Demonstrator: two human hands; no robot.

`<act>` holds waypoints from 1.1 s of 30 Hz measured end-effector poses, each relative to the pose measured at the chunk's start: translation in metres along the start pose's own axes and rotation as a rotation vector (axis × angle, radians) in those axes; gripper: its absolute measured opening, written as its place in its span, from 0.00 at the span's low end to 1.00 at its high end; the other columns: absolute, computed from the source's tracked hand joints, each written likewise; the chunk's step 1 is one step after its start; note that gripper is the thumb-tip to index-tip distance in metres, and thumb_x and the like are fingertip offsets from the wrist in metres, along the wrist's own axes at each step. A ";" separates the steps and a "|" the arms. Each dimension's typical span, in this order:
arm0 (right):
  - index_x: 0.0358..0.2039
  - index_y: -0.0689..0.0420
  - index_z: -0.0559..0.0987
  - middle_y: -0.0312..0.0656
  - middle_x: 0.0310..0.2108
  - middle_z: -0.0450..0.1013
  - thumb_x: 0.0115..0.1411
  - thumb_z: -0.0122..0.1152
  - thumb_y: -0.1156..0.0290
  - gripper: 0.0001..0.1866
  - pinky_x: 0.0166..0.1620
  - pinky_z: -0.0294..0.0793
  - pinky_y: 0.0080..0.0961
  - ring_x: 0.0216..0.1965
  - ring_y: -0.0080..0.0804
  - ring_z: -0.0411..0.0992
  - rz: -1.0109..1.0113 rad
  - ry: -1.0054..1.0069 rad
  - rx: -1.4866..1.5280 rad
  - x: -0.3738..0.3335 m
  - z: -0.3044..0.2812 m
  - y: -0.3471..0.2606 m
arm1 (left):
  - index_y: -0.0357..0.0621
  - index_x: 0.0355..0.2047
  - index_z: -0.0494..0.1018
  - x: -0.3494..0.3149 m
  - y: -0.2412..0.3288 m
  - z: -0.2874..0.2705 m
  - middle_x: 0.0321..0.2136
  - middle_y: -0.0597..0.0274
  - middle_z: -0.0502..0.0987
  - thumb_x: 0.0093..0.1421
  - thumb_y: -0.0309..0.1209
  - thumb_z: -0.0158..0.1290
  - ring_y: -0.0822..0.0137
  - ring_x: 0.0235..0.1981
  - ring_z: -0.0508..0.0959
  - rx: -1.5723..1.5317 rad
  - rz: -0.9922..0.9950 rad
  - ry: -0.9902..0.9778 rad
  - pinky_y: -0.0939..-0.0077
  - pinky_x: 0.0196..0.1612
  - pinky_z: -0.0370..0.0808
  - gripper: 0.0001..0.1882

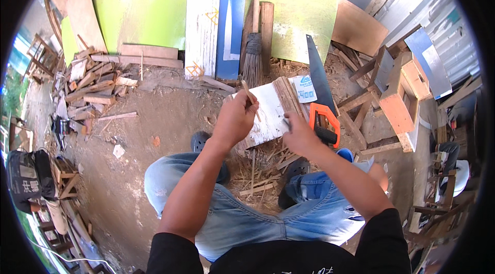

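My left hand (pixel 234 119) is closed around a thin wooden stick (pixel 246 91), which points up and away and also shows below the fingers. Under and beside that hand is a white-faced board (pixel 267 103) with worn edges. My right hand (pixel 300 134) is curled at the board's right side, with a small dark thing at its fingertips too blurred to name. A brown wood strip (pixel 287 94) runs along the board's right. Just right of it a handsaw (pixel 320 75) leans, its orange handle near my right hand. A printed white wrapper (pixel 304 89) lies between strip and blade.
Wood shavings and slivers (pixel 258 184) cover the ground between my feet. Offcuts are heaped (pixel 95 86) at the left. A broom (pixel 252 60) and green panels (pixel 144 11) stand at the back. On the right is an orange-brown wooden box (pixel 399 104). Another person (pixel 31 176) is at far left.
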State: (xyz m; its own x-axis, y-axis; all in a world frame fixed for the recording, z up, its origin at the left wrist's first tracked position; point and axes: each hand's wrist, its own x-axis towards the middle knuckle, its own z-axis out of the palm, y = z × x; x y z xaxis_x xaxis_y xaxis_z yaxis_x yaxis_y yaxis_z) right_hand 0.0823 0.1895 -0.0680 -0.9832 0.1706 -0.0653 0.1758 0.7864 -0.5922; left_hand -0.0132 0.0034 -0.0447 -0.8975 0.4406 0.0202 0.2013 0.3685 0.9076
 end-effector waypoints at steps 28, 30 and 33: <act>0.53 0.59 0.75 0.29 0.25 0.71 0.69 0.56 0.67 0.15 0.24 0.64 0.12 0.23 0.11 0.64 0.051 -0.044 0.830 -0.002 -0.079 -0.046 | 0.39 0.46 0.78 -0.014 0.028 0.029 0.34 0.55 0.82 0.64 0.31 0.57 0.74 0.35 0.79 -0.393 0.117 -0.228 0.76 0.40 0.75 0.12; 0.54 0.59 0.73 0.30 0.25 0.70 0.70 0.54 0.68 0.15 0.23 0.63 0.12 0.22 0.11 0.64 -0.018 0.061 0.808 -0.005 -0.076 -0.048 | 0.38 0.43 0.79 -0.013 0.025 0.031 0.33 0.55 0.82 0.63 0.31 0.59 0.74 0.33 0.78 -0.329 0.128 -0.133 0.77 0.39 0.75 0.11; 0.54 0.60 0.69 0.33 0.28 0.72 0.71 0.51 0.70 0.14 0.24 0.65 0.13 0.23 0.13 0.65 0.009 0.128 0.847 -0.010 -0.068 -0.046 | 0.38 0.42 0.79 -0.012 0.016 0.035 0.32 0.55 0.82 0.61 0.30 0.61 0.74 0.31 0.78 -0.286 0.150 -0.023 0.77 0.37 0.75 0.11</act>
State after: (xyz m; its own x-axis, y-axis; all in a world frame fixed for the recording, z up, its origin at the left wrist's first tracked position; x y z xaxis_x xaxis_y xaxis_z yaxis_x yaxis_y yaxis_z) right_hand 0.0870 0.1919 0.0143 -0.9597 0.2807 -0.0121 0.0371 0.0841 -0.9958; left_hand 0.0147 0.0325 -0.0448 -0.8564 0.4922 0.1560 0.2092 0.0544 0.9764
